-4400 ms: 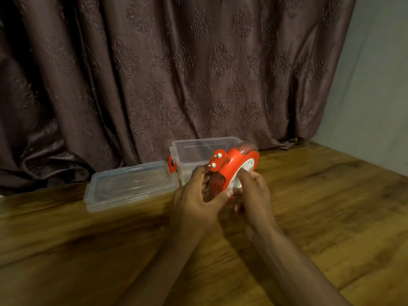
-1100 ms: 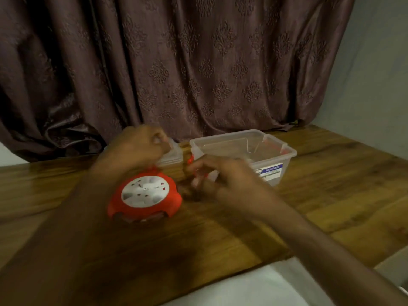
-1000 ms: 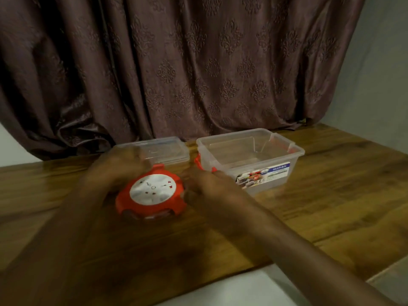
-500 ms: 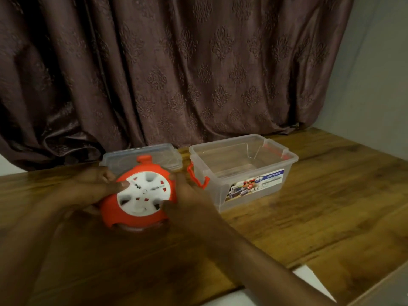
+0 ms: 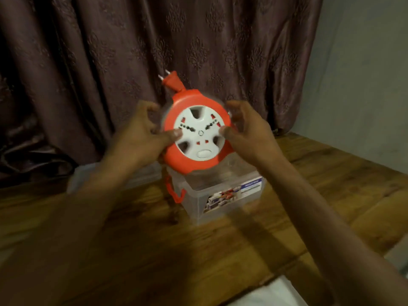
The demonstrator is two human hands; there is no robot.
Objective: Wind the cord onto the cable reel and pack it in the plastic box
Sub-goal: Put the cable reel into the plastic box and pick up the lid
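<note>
Reel (image 5: 196,133) up in the air over the open box (image 5: 220,193), gripped by left hand (image 5: 141,133) and right hand (image 5: 249,133) at its rim. Rigid, smooth plastic, probably light; best held by the edges, plug (image 5: 171,79) clear.

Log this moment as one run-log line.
phase: packing | held: round orange-and-white cable reel, both hands | position: above clear plastic box | lid: off

The plastic box (image 5: 199,200) carries a printed label (image 5: 234,192) on its front wall, with a blue strip and small pictures. Its lettering is too blurred to read. No other writing shows.
</note>
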